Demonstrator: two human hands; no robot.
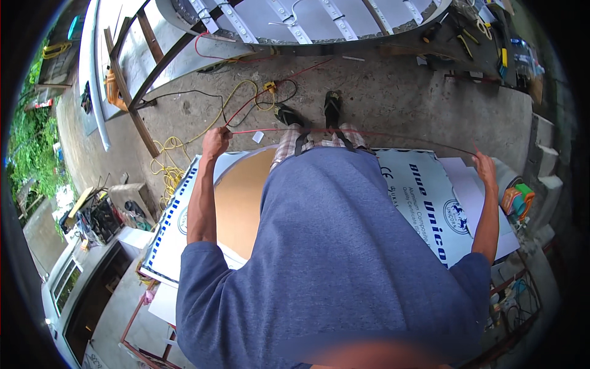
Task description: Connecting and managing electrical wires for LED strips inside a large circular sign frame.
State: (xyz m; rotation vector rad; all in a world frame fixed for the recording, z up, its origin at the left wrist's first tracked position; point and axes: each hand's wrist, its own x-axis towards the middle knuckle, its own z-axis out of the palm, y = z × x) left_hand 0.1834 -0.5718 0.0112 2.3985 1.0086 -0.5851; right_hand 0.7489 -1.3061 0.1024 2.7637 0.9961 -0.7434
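Here I see my left hand (216, 140) closed around one end of a thin red insulated wire (344, 131), and my right hand (485, 167) pinching the other end out at three o'clock. The wire runs nearly taut between them, just over the far edge of the white sheet panel with blue print (424, 197) lying below me. I judge the wire light and limp, smooth enough to slide through a loose pinch, so it wants a firm grip near each end. From my left hand it trails on toward eleven o'clock, past a yellow cable (169, 161) coiled on the grey concrete floor (393, 98). Hand tools (455, 34) lie at one o'clock.
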